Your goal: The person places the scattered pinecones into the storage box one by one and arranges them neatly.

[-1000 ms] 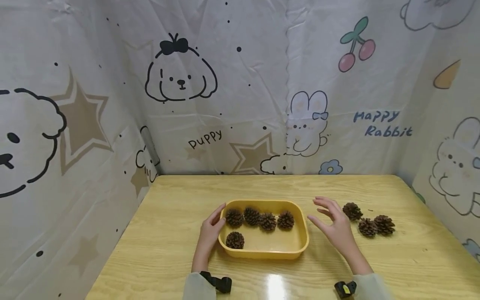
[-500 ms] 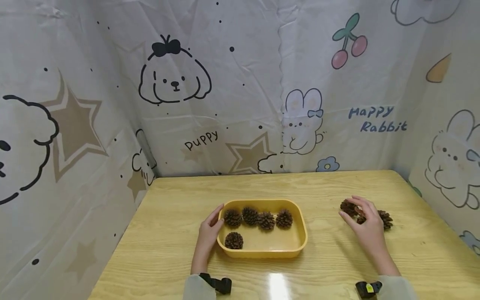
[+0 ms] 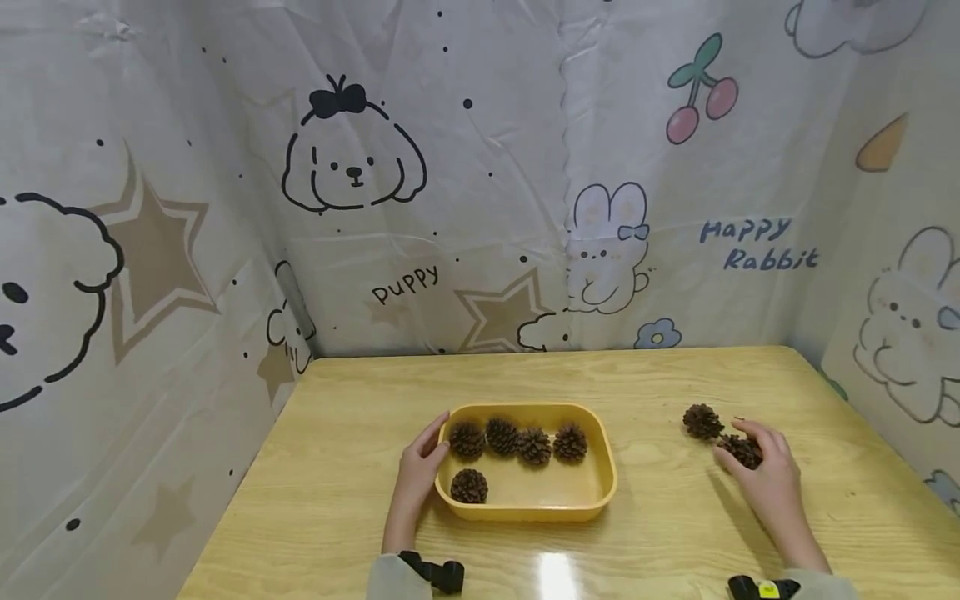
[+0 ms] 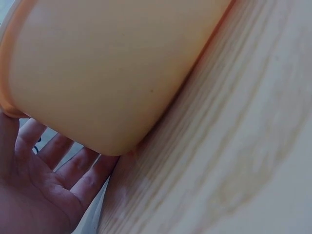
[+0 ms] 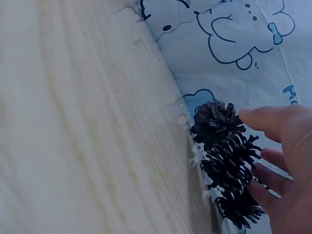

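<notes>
The work in hand is the gathering of small brown pine cones into the shallow yellow plastic tray (image 3: pixel 603 475), and this moment falls at the pick-up of another cone. Five brown pine cones (image 3: pixel 517 440) already lie in the tray, four in a row along its far side and one alone near the front left corner. The left hand (image 3: pixel 417 473) rests against the tray's left end with its fingers straight and relaxed along the wall; the left wrist view shows the open palm (image 4: pixel 41 192) just under the tray's rounded corner, steadying it on the pale wooden worktop (image 3: pixel 352 467).

On the right side of the worktop, well apart from the tray, the right hand (image 3: pixel 765 483) closes its fingers over a dark brown pine cone (image 3: pixel 742 450). In the right wrist view the thumb and fingertips (image 5: pixel 273 122) curl about that cone (image 5: pixel 229 158), so the hand appears to be pinching it, though it has not left the worktop. Another loose cone (image 3: pixel 702 421) sits just beside it, toward the tray, and a third lies partly hidden under the hand (image 5: pixel 240 207).

The next move probably calls for a firm pinch on the prickly scales, a clean lift that does not nudge the neighbouring cones, and a carry leftward to a bare part of the tray.
</notes>
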{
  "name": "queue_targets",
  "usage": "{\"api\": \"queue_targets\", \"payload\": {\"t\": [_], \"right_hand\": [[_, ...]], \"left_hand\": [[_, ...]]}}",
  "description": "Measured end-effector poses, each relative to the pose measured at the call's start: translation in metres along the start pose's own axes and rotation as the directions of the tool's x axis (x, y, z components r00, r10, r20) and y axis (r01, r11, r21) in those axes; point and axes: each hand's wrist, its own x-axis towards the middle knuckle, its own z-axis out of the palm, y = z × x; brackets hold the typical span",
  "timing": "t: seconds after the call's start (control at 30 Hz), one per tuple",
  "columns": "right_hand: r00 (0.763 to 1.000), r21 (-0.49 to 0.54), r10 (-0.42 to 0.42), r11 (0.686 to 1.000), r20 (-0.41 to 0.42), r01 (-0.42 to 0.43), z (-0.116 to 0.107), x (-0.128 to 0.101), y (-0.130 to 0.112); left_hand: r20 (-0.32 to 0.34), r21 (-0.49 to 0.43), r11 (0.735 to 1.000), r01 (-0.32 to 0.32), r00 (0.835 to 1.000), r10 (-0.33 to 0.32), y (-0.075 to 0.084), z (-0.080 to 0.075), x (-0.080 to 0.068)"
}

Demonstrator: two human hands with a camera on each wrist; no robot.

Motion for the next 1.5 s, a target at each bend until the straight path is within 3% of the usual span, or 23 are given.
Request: {"api": "queue_targets", "payload": {"t": [0.37,0.57,1.13,1.33,1.5], "right_hand": [[0.997,-0.136,-0.016,0.99,0.074,0.026,-0.003,-0.004,0.008],[0.997,-0.155,-0.058,0.986,0.041,0.064,0.001,-0.003,0.005],[0.997,-0.101,-0.068,0.993,-0.039,0.064,0.004,-0.011,-0.01],[0.996,-0.02,-0.087,0.996,-0.013,0.087,0.013,-0.012,-0.023],[0.989,0.043,-0.137,0.989,-0.057,0.14,0.019,-0.013,-0.032]], "left_hand": [[-0.004,-0.012,1.0,0.009,1.0,-0.009,-0.004,0.001,-0.001],[-0.026,0.0,1.0,-0.003,1.0,0.003,-0.005,-0.002,0.002],[-0.005,-0.011,1.0,-0.016,1.0,0.016,-0.002,-0.004,0.0],[-0.015,-0.014,1.0,-0.006,1.0,0.006,-0.003,-0.006,0.0],[-0.007,-0.022,1.0,-0.014,1.0,0.014,-0.003,-0.004,0.001]]}}
